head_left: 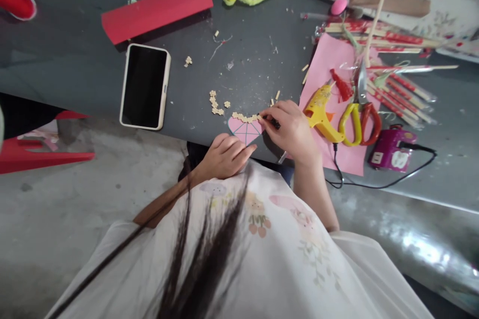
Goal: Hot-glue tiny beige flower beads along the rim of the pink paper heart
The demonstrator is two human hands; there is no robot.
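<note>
A small pink paper heart (245, 131) with thin lines drawn on it lies at the near edge of the dark table (75, 65). A row of tiny cream flower beads (245, 118) runs along its top edge. My left hand (224, 155) is curled, its fingertips resting on the heart's lower right edge. My right hand (291, 131) is pinched on a thin dark tool (274, 122) whose tip touches the bead row at the heart's right corner. More loose flower beads (216, 104) lie just left of the heart.
A phone (145, 85) lies face up to the left, behind it a red folded sheet (157, 9). To the right, on pink paper (329, 60), lie a yellow glue gun (321, 113), scissors (359, 119) and wrapped sticks (396, 89). A magenta box (391, 148) trails a black cable.
</note>
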